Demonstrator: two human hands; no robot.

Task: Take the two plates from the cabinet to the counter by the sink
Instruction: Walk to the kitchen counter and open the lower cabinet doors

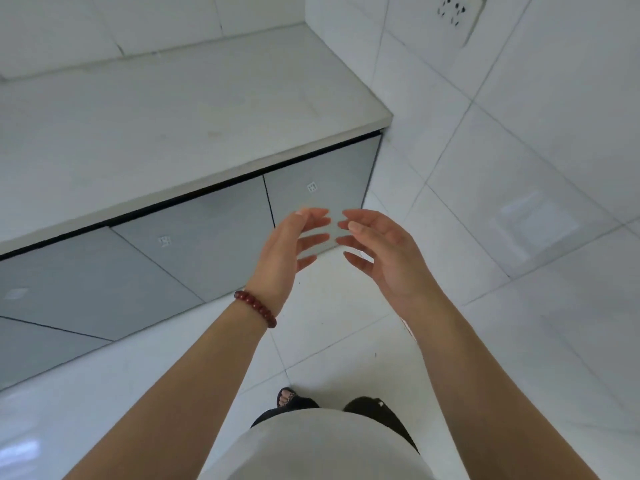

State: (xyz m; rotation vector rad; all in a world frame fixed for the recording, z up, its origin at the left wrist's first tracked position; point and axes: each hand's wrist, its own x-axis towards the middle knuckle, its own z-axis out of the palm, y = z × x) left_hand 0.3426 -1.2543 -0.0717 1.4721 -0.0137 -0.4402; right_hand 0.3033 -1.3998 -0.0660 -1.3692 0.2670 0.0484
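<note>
No plates are in sight. My left hand (292,249), with a red bead bracelet on the wrist, and my right hand (381,252) are held up in front of me, palms facing each other, fingers apart and empty. They hover before the rightmost grey door (322,188) of the base cabinet, which is closed. The pale counter (173,116) runs above the doors, bare in the part I see. The sink is not in view.
More closed grey cabinet doors (194,233) continue to the left under the counter. White tiled walls (519,98) close the corner at the right, with a socket (457,15) high up. White floor tiles (346,323) lie under my feet.
</note>
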